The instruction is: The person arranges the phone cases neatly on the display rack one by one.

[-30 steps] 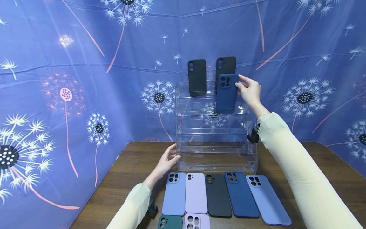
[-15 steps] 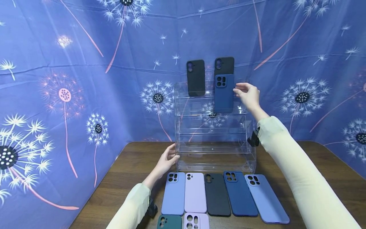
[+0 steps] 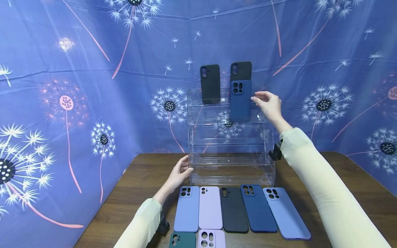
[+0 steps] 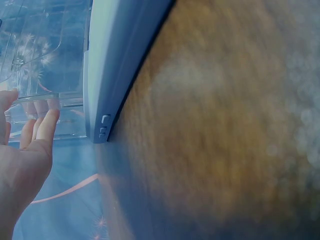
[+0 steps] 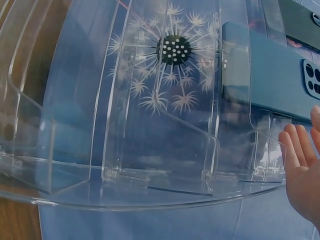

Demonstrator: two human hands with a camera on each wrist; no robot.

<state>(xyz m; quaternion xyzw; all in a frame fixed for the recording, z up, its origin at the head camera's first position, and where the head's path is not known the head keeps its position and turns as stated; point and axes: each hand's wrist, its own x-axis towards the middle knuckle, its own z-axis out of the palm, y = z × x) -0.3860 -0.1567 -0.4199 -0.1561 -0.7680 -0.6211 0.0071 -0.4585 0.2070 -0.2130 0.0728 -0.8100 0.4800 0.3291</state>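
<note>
A dark blue phone case [image 3: 240, 103] stands upright in a tier of the clear stepped display rack [image 3: 229, 161]. Behind it, on the top tier, a black phone case [image 3: 245, 70] is partly covered. Another black phone case [image 3: 210, 84] stands to the left on that top tier. My right hand [image 3: 270, 105] is just right of the blue case, fingers loosely bent and holding nothing; its thumb tip is at or very near the case's edge. My left hand [image 3: 177, 175] rests its fairly straight fingers [image 4: 47, 127] on the rack's left side.
On the wooden table [image 3: 124, 199] before the rack lie light blue [image 3: 187, 213], lilac [image 3: 211, 210], black [image 3: 234, 213] and dark blue [image 3: 260, 212] phone cases, plus a slanted light blue case [image 3: 288, 217]. A green case [image 3: 183, 241] and another lilac case [image 3: 218, 237] lie nearer.
My right hand has let go of the dark blue case's upper edge and moved slightly down and right of it. The case now stands in the rack. My left hand stays at the rack's side.
</note>
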